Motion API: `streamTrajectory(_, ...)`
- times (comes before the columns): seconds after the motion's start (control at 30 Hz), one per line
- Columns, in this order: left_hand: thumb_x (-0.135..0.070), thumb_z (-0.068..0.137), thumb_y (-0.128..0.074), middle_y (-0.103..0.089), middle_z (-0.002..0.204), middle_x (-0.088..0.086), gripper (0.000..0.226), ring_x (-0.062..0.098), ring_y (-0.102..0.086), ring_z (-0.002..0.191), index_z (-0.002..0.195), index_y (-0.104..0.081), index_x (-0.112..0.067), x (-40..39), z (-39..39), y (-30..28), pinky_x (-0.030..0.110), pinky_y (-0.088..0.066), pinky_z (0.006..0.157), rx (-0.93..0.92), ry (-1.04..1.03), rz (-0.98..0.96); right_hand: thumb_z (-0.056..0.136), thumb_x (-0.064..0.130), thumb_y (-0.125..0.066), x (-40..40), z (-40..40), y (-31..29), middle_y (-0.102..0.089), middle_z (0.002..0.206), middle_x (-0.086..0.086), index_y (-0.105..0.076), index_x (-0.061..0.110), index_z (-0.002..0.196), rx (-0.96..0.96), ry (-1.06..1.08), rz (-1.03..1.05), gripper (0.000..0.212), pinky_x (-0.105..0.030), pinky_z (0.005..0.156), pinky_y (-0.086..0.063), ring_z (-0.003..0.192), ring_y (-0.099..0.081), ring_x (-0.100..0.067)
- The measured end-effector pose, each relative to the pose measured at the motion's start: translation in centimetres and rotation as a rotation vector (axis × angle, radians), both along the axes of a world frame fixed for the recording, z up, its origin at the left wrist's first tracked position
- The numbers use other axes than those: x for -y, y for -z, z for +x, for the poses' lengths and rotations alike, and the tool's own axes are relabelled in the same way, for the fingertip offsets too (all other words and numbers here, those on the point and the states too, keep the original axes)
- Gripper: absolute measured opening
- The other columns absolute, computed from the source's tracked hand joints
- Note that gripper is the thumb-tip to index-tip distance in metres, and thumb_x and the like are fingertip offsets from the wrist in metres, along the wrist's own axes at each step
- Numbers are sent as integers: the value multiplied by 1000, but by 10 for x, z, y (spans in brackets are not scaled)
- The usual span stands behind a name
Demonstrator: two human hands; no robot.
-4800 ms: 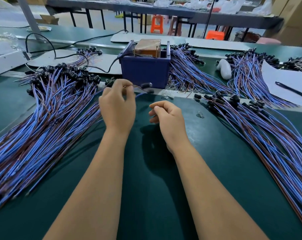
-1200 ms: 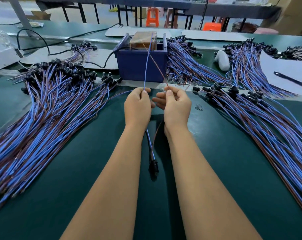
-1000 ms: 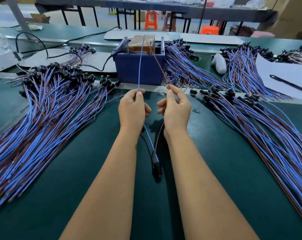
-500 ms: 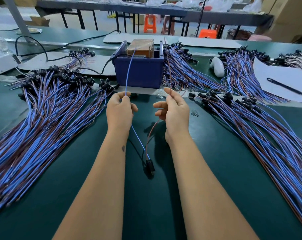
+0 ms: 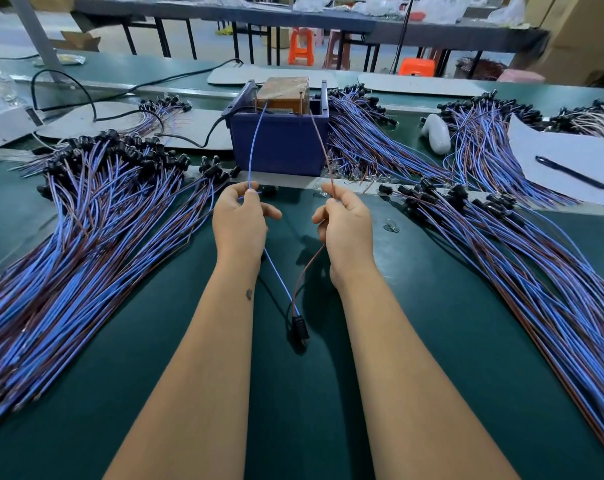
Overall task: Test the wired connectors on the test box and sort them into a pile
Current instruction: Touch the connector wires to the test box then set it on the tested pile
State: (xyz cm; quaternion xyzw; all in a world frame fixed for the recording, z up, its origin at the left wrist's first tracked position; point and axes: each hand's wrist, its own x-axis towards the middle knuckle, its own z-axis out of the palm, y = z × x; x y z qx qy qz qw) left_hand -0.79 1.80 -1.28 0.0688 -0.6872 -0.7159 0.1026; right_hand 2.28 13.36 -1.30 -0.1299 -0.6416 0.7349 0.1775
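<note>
1. The blue wire (image 5: 255, 143) is pinched by the left hand (image 5: 240, 221), its tip raised to the test box (image 5: 280, 129).
2. The brown wire (image 5: 323, 150) is pinched by the right hand (image 5: 345, 226).
3. The black connector (image 5: 299, 329) is seen lying on the worktop (image 5: 415, 306), nearer than the test box.

The test box (image 5: 280, 140) stands at the far middle of the worktop (image 5: 415, 341), with one pile of wired connectors (image 5: 86, 237) spread to its left and another pile (image 5: 518, 258) to its right. Nearer than the box, the left hand (image 5: 240, 221) and right hand (image 5: 345, 225) sit side by side, apart. A single connector (image 5: 300, 329) lies on the worktop between the forearms, and a pen (image 5: 572, 173) lies on a sheet of paper (image 5: 553, 150) at the far right.
</note>
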Motion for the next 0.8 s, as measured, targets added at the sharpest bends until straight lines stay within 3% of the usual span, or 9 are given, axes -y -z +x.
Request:
streamTrajectory(0.3, -16, 99, -39, -67, 55, -2, 22, 12, -35, 45, 112, -56, -18, -2, 0, 2, 22, -32, 44, 3, -52, 0, 97, 4, -38, 1, -2, 1, -54, 59, 6, -60, 12, 125, 10, -15, 67, 36, -26, 70, -37, 63, -46, -7)
streamTrajectory(0.7, -15, 96, -38, -66, 54, -2, 22, 9, -33, 40, 106, -56, -19, 0, 2, 1, 21, -32, 42, 14, -90, 39, 96, 4, -39, 1, 1, 0, -55, 59, 5, -62, 12, 123, 22, -31, 95, 36, -23, 60, -38, 56, -43, -8)
streamTrajectory(0.8, -15, 96, -38, -65, 53, -2, 21, 9, -34, 40, 107, -56, -19, -1, 3, 0, 20, -31, 41, 15, -95, 48, 97, 4, -39, 2, 1, -1, -54, 59, 3, -62, 11, 122, 29, -36, 99, 35, -25, 65, -38, 58, -44, -8)
